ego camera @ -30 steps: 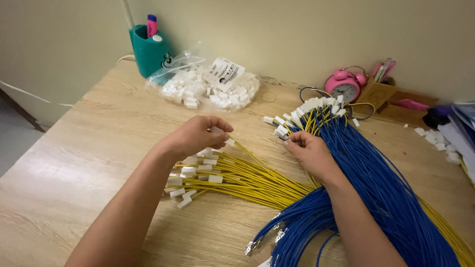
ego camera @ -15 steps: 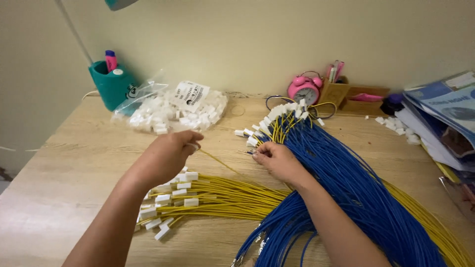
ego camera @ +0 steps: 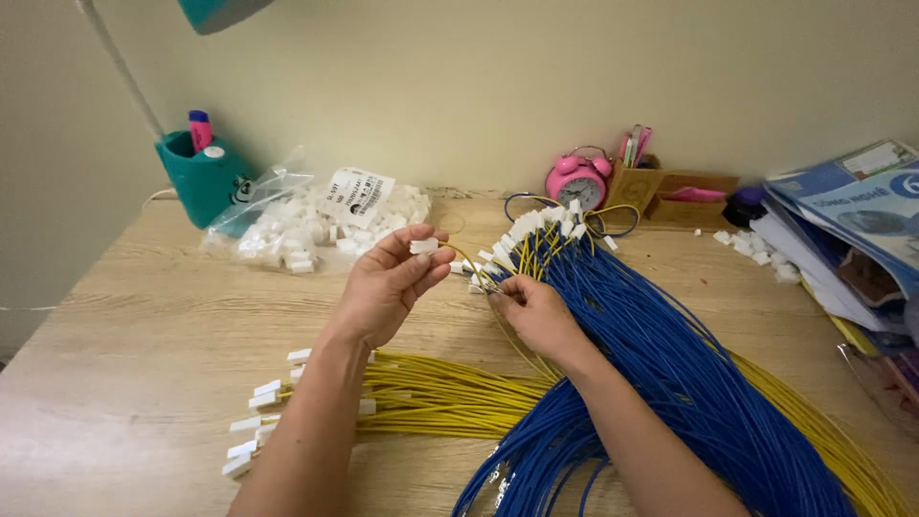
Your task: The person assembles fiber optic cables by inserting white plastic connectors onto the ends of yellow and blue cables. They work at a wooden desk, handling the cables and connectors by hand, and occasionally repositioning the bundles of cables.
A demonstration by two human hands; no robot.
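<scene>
The left hand (ego camera: 388, 287) pinched a white plug (ego camera: 423, 246) on a yellow wire (ego camera: 471, 263). The right hand (ego camera: 532, 311) gripped the blue wires (ego camera: 661, 354) mid-table, sorting.

Matt wood-grain table (ego camera: 134, 335); glossy, probably plastic-sheathed blue wires (ego camera: 670, 354); white plastic connector (ego camera: 423, 246).

Connector bag (ego camera: 316, 225) placed rear left on worktop (ego camera: 124, 364); clock (ego camera: 577, 179) behind wire bundle (ego camera: 661, 354); books (ego camera: 852, 230) stacked right.

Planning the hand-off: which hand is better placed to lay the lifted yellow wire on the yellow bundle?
Left, probably. The left hand already pinches that wire's white connector and sits above the yellow bundle; the right hand is in the blue wires.
</scene>
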